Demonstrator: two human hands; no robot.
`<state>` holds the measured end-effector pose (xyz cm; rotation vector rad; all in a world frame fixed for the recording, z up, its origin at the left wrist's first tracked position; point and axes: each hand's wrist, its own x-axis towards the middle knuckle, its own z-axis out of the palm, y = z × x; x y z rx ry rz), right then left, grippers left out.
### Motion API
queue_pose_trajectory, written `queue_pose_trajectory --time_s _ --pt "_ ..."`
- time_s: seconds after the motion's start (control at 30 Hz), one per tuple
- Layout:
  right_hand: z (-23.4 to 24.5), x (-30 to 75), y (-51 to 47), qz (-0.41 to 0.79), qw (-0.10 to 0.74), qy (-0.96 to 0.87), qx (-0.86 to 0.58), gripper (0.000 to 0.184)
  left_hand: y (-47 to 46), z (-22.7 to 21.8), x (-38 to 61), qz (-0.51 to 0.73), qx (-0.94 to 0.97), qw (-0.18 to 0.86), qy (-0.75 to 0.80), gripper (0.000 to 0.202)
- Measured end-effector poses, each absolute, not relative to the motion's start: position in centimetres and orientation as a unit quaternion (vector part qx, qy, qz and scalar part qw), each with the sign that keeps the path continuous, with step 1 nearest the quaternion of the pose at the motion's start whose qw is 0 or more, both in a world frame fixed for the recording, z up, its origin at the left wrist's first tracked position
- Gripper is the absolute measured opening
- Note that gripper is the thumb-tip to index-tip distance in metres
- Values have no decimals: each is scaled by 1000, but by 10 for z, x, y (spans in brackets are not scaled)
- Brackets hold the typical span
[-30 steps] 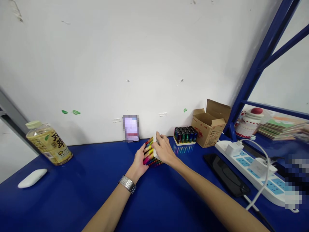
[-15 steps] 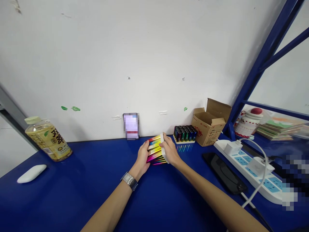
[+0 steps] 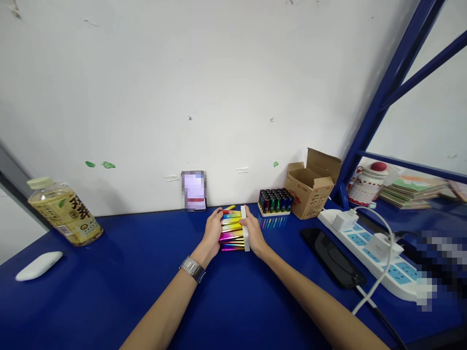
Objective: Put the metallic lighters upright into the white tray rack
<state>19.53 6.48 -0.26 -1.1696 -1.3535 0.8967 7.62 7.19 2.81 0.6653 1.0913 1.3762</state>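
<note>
left hand (image 3: 212,233) and right hand (image 3: 253,232) clasp a rainbow stack (image 3: 231,233) of thin metallic bars from either side, on the blue surface (image 3: 120,291). right hand presses a white strip (image 3: 245,228) along the stack's right end. fingers hide part of the stack, so the bars are hard to make out. just behind stands a tray (image 3: 275,214) of small cylinders; a pixelated card (image 3: 193,190) leans on the wall (image 3: 219,97).

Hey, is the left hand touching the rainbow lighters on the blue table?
Touching: the head view shows the left hand pressed against the left ends of the rainbow lighters, with no gap between them.
</note>
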Motion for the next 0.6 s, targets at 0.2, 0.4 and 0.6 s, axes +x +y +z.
queue_pose_trajectory --time_s 0.2,0.4,0.6 --pt "6 197 68 411 503 -579 -493 41 72 25 73 589 314 587 458 16" --pt "22 200 74 324 413 -611 -593 50 75 22 72 589 327 585 452 24" --pt "55 200 98 78 222 -819 -524 38 77 17 72 600 342 577 435 27"
